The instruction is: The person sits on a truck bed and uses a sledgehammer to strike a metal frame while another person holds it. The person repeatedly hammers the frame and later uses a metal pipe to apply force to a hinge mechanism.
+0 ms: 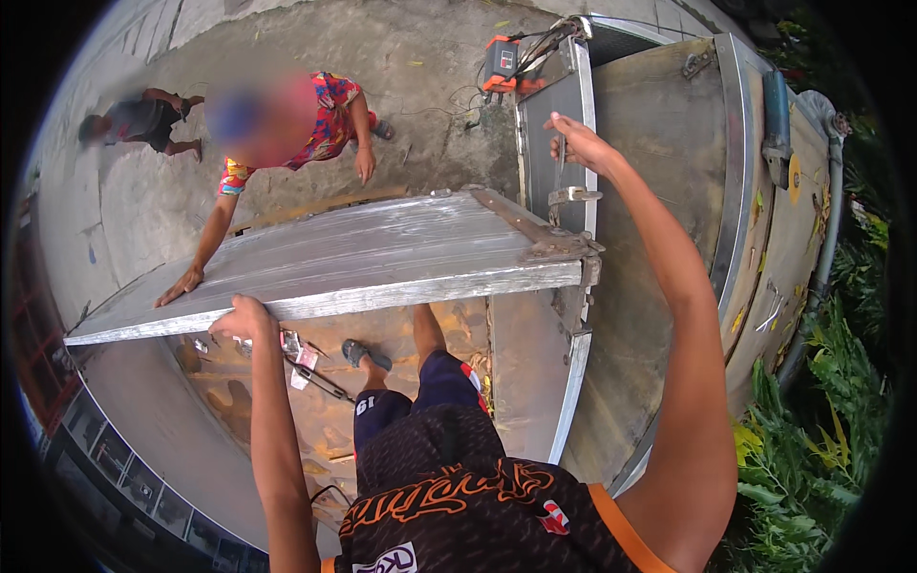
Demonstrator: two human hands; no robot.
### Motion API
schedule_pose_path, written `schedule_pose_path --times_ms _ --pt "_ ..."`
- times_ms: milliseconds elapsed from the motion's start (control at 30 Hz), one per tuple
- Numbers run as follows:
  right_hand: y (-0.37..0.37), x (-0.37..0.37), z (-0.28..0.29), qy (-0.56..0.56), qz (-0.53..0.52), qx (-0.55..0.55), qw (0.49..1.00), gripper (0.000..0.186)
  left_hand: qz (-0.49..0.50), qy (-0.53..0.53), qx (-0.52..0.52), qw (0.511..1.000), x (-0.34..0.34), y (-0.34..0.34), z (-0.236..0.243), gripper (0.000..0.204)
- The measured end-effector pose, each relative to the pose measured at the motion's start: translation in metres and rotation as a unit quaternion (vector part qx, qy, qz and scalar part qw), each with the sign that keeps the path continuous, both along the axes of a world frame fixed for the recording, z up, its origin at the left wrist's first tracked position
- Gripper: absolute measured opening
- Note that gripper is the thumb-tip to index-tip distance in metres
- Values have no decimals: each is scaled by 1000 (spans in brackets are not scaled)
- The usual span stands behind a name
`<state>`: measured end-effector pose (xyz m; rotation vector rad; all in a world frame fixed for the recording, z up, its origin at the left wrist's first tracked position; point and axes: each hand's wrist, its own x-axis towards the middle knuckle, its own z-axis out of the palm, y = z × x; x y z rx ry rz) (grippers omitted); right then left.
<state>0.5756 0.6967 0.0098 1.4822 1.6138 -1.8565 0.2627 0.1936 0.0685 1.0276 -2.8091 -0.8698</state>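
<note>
A large silver-grey metal panel (382, 253) lies across in front of me, its bright near edge running from the far left to a bracket at the right. My left hand (245, 319) is closed over that near edge, toward its left end. Higher up at the right, my right hand (581, 143) is closed around the upright rod of a metal clamp (571, 196), which sits on the edge of an upright metal frame (585, 115). Some of the right fingers are hidden behind the rod and frame. A rusty hinge-like bracket (559, 246) is at the panel's right corner.
A co-worker in a colourful shirt (330, 119) rests a hand (181, 286) on the panel's far left. Another person (143, 119) is farther off. An orange-and-black machine (501, 63) with cables stands beyond the frame. Papers (304, 366) litter the rusty floor below; plants (812, 468) crowd the right.
</note>
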Motion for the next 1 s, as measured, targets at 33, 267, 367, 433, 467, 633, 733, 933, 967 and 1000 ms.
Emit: schedule_pose_path --times_ms 33,267,367,433,467,633,733,933,967,1000 --pt "14 -14 -9 -30 40 -36 998 45 -14 -8 -3 1000 0 0 1 93" --pt "-7 -78 50 112 219 445 861 50 -17 -7 29 999 0 12 2 94" --pt "-113 -88 115 231 163 388 877 47 -21 -8 15 1000 2 14 6 94" --pt "-195 -100 132 240 176 307 904 45 -15 -23 13 1000 2 15 8 96" --pt "-236 -108 131 240 162 283 914 46 -13 -34 7 999 3 16 9 97" --pt "-349 -129 85 63 317 482 815 55 -18 -27 14 999 3 15 -2 100" --pt "-356 -128 69 107 241 578 772 61 -36 -23 63 997 7 6 -16 105" --pt "-351 -121 74 123 316 609 717 80 -289 114 80 947 21 -60 -4 111" --pt "-351 -120 73 117 309 627 705 79 -380 158 36 911 17 -74 3 103" --pt "-352 -120 71 107 307 641 695 77 -463 202 -6 863 7 -91 11 96"
